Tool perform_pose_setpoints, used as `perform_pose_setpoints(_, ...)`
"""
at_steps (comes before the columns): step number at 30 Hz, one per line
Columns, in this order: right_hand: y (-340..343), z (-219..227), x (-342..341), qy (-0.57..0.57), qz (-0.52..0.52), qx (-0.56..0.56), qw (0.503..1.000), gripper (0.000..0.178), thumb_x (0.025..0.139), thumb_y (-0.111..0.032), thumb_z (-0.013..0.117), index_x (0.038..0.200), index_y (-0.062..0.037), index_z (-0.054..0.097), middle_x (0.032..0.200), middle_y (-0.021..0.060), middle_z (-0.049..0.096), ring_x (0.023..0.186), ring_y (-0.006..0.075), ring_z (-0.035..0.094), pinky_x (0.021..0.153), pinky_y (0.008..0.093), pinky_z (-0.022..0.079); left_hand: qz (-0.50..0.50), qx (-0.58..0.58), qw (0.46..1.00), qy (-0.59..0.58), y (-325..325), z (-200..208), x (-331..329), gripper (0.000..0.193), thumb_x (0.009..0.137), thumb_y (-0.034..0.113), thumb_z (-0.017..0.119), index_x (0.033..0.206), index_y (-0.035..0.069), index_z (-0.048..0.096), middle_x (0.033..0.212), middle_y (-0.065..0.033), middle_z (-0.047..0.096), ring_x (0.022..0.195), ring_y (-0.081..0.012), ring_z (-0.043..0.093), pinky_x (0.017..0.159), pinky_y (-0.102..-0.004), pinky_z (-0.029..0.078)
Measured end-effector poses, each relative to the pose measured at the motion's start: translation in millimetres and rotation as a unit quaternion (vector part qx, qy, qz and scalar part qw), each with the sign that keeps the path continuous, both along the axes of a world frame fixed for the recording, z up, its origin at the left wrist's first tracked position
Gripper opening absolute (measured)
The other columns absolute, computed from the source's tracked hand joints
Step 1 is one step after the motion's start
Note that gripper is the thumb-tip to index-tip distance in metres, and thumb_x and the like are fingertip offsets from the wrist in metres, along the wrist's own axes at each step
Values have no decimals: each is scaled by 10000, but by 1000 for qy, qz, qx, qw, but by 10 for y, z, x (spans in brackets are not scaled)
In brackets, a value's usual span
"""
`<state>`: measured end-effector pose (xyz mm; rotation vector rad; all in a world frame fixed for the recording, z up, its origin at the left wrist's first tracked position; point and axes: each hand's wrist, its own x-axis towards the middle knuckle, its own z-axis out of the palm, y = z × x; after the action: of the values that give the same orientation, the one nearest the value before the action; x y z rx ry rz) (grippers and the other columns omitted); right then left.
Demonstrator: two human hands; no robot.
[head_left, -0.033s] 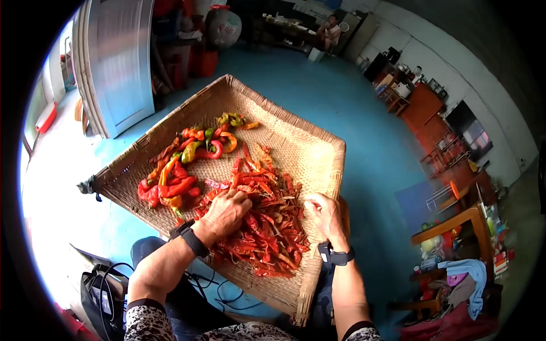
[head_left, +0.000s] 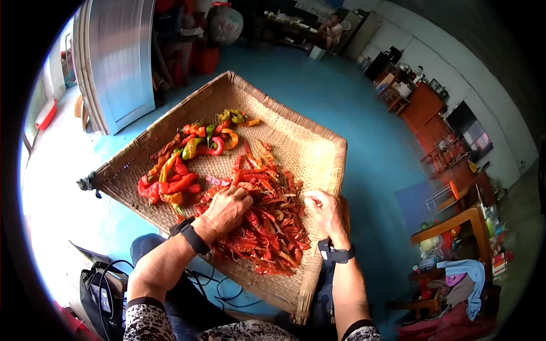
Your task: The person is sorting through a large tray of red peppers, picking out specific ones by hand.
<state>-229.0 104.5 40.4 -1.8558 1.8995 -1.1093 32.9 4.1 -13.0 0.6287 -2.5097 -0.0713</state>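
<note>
A woven bamboo tray (head_left: pixel 310 149) with raised rims lies tilted before me, over my lap. In its near half is a heap of dried red chili peppers (head_left: pixel 273 233). Fresher, plump red, orange and green chili peppers (head_left: pixel 183 183) lie along its left side. My left hand (head_left: pixel 227 209) rests closed on the heap's left part, fingers curled down among the dried peppers and tips hidden. At the tray's right side, just beside the heap, my right hand (head_left: pixel 326 213) is closed in a pinch. What either hand holds, if anything, cannot be made out.
A black bag (head_left: pixel 102 298) with cables stands at lower left. To the right is a wooden chair (head_left: pixel 478 233) piled with clothes (head_left: pixel 469 278). A pale door panel (head_left: pixel 119 62) stands at the left, and a person (head_left: pixel 331 29) sits far back on the blue floor (head_left: pixel 284 71).
</note>
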Motion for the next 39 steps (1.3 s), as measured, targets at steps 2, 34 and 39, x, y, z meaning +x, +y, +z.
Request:
perform_pose_setpoints(2,-93,92,27,24,12,13,1000,181,877,-157,658,1017,-42,667,883,75,704,771,157,655,699,282,510,2,-6,1000,10,-20,35,5,91,740,108,584,824,76,598,877,-71,579,865,-250,582,770,-362,497)
perform_pose_setpoints(34,-2153,-776,506,161,276,180,931,274,867,-319,605,976,-75,666,915,121,683,903,264,650,816,400,512,56,43,996,-51,96,0,131,194,774,188,589,952,112,599,1021,-64,546,998,-236,554,782,-351,480)
perform_pose_setpoints(39,-1460,-257,695,85,321,213,919,234,888,-197,643,1035,-16,647,971,103,688,947,191,637,843,332,503,49,67,994,-73,109,32,122,192,768,158,605,950,98,604,1011,-77,560,1008,-251,555,839,-371,468)
